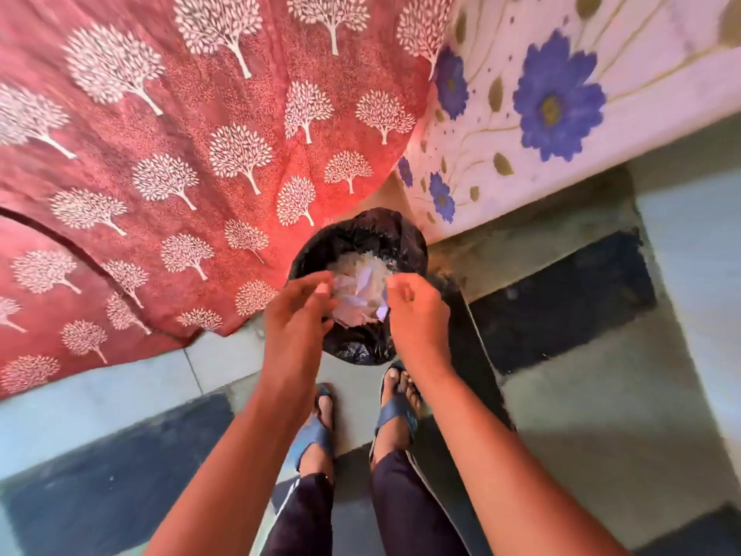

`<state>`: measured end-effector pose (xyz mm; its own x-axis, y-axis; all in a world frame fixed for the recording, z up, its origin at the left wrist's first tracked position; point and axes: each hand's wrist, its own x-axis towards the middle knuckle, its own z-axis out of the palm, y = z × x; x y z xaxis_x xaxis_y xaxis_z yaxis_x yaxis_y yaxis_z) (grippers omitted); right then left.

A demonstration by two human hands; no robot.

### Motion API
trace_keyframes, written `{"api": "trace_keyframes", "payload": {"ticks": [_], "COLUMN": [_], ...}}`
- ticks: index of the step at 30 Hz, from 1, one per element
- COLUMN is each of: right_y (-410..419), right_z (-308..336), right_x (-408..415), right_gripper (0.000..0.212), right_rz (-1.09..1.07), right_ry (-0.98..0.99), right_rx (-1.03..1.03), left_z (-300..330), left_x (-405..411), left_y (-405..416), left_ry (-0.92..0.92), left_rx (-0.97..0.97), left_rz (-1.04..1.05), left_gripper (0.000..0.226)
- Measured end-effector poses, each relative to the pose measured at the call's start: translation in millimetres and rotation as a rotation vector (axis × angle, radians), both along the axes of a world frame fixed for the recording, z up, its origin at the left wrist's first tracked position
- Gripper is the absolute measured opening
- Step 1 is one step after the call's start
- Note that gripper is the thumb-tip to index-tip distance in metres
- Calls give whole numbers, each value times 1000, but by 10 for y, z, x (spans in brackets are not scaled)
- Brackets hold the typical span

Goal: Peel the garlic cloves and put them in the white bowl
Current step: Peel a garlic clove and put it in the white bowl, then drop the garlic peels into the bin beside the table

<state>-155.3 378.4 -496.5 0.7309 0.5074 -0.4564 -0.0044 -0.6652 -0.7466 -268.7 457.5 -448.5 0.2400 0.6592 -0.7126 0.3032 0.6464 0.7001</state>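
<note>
Nearest to us we record two legs in dark trousers (pixel 304 515) and feet in blue sandals (pixel 395 411), standing on a floor of pale and dark tiles (pixel 581 415). Both bare forearms reach forward over the feet. The left hand (pixel 294 311) and the right hand (pixel 417 315) meet above a bin lined with a black bag (pixel 361 234). Each hand's fingers are curled and pinch one side of a crumpled white paper (pixel 359 294) held over the bin's mouth. Pale papery scraps lie inside the bag; blur prevents us from identifying them as garlic skins. We see no garlic cloves or white bowl. A red tree-print cloth (pixel 160 154) hangs touching the bin's left rim, and a white blue-flowered cloth (pixel 541 114) drapes just beside its far right. Open floor lies to the right.
</note>
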Motion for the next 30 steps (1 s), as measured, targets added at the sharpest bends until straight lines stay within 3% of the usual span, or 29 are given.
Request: {"api": "trace_keyframes", "payload": {"ticks": [6,10,15,22,30], "right_y": [-513,-963,-1779,-3028,-4202], "right_z": [2065,3502,4720,5174,4878], "right_x": [-78,-222,-425,-381,163], "right_gripper": [15,13,11,15,19], "right_rz": [-167,-265,-452,-738,-768], "right_ry": [32,-29,-149,-323,-604], "right_rx": [165,242,317,334,117], "left_z": [1884,3105,4246,4745,4525], "left_x": [-51,-83,-4,565,1748], "left_y": [-167,-473,-1180,-2405,-3409], "left_ry": [-81,-173,-290,-350,-434], "left_rx": [43,63,14,132,985], "left_rz": [-211,-374,-560,-944,-1415], "left_gripper": [29,24,20,17,51]}}
